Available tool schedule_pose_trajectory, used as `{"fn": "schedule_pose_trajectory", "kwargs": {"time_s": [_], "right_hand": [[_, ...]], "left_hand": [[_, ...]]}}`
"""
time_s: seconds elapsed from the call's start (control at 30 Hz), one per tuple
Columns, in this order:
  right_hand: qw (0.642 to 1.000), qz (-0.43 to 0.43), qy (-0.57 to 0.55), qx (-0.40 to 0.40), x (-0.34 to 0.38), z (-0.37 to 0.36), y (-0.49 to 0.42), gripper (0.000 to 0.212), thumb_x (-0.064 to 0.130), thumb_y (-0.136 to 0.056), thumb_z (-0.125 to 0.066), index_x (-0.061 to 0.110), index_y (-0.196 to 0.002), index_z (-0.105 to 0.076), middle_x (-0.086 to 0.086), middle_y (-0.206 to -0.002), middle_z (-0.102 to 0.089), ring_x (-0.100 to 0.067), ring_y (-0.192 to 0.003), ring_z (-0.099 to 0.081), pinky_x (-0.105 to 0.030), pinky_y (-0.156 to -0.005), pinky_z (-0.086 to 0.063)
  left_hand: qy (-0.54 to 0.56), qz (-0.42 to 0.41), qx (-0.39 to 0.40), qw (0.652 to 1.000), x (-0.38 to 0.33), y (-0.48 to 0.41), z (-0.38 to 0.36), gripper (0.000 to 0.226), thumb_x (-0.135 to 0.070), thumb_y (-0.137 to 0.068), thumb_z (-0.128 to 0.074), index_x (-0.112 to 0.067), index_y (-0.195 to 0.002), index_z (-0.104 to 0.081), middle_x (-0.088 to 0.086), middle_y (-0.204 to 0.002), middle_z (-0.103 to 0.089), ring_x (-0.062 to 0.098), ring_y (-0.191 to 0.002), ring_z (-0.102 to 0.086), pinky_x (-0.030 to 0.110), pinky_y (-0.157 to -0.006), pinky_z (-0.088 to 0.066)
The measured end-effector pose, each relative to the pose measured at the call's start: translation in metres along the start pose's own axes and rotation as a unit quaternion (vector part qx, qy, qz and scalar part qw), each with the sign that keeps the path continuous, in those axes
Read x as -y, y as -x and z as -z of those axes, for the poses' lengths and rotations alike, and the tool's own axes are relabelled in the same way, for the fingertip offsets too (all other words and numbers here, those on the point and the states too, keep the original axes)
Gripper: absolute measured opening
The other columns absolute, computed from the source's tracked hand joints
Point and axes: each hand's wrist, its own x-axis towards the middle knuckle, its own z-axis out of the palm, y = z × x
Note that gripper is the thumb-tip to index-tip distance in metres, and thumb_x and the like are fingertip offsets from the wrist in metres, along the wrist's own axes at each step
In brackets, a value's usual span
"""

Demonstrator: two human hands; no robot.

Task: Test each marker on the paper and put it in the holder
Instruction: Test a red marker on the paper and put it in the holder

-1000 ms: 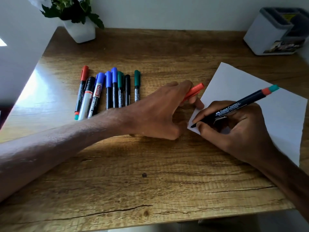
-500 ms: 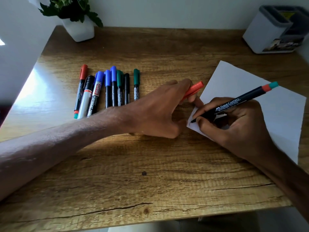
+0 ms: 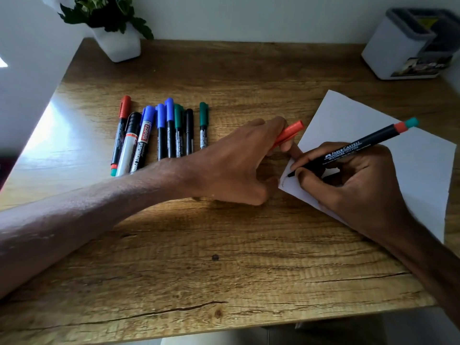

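Testing is the step in hand. Your right hand [image 3: 356, 185] pinches the black-barrelled marker [image 3: 348, 151] in a writing grip, thumb and fingers curled round the barrel, and its tip is down on the near left corner of the paper [image 3: 373, 125], right of centre in the frame. A faint stroke seems to show just beside the tip, though it is too small to be sure.

Your left hand [image 3: 239, 165], at centre frame, holds the orange cap [image 3: 288, 134] between curled fingers, and one fingertip seems to rest at the paper's left edge, perhaps steadying it.

The row of markers [image 3: 164, 130] lies capped on the table [image 3: 224, 257], left of centre, well apart from the paper. The holder [image 3: 403, 46] stands at the upper right of the frame, and no marker shows in it from here, so the task looks barely begun. A potted plant [image 3: 119, 43] sits at the upper left.

Next, I judge, you need a clear line on the sheet. Then bring the cap to the tip and press it home. After that, reach over the paper to the holder without dragging the sheet along.
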Motion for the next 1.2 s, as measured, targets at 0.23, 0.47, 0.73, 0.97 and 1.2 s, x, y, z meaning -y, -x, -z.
{"fn": "schedule_pose_trajectory", "kwargs": {"time_s": [0.23,0.47,0.73,0.97,1.2], "right_hand": [[1.0,-0.012,-0.005,-0.012,-0.005,-0.001,0.001,0.011,0.04,-0.081,-0.069,0.043,-0.091,-0.066,0.026,-0.088,-0.069,0.003,-0.085,-0.07,-0.007,-0.074,-0.054],[1.0,-0.001,0.016,-0.025,-0.008,-0.001,0.002,0.015,0.024,-0.083,-0.075,0.036,-0.087,-0.068,0.036,-0.072,-0.063,0.007,-0.07,-0.069,-0.007,-0.066,-0.053],[0.999,0.007,-0.001,-0.043,-0.011,-0.001,0.002,0.025,0.014,-0.086,-0.079,0.036,-0.084,-0.07,0.03,-0.069,-0.069,-0.005,-0.058,-0.069,-0.016,-0.057,-0.056],[1.0,0.006,0.001,-0.02,-0.008,0.002,0.004,0.015,0.006,-0.083,-0.076,0.021,-0.088,-0.075,0.012,-0.084,-0.074,-0.004,-0.077,-0.072,-0.017,-0.067,-0.057],[1.0,0.014,-0.005,0.026,-0.007,0.003,0.006,0.011,0.025,-0.084,-0.074,0.017,-0.09,-0.079,0.008,-0.087,-0.076,-0.014,-0.081,-0.073,-0.03,-0.065,-0.06]], "left_hand": [[0.001,0.0,0.002,1.0,0.0,0.0,0.001,0.045,-0.025,-0.08,-0.081,-0.018,-0.111,-0.049,-0.001,-0.102,-0.056,0.013,-0.093,-0.055,0.04,-0.076,-0.054],[0.001,0.005,0.006,1.0,0.0,0.0,0.0,0.048,-0.02,-0.078,-0.082,-0.022,-0.11,-0.047,-0.001,-0.101,-0.055,0.01,-0.091,-0.053,0.041,-0.074,-0.055],[0.0,-0.001,0.007,1.0,-0.001,0.0,0.001,0.045,-0.022,-0.08,-0.082,-0.023,-0.106,-0.045,-0.003,-0.098,-0.053,0.009,-0.088,-0.051,0.04,-0.075,-0.054],[-0.007,-0.005,0.007,1.0,-0.001,0.0,0.001,0.044,-0.023,-0.081,-0.081,-0.021,-0.109,-0.047,-0.003,-0.099,-0.054,0.007,-0.091,-0.051,0.038,-0.077,-0.052],[0.004,-0.024,0.006,1.0,-0.003,0.001,0.004,0.044,-0.019,-0.081,-0.08,-0.025,-0.105,-0.044,-0.058,-0.095,-0.04,-0.015,-0.095,-0.044,0.011,-0.077,-0.044]]}}
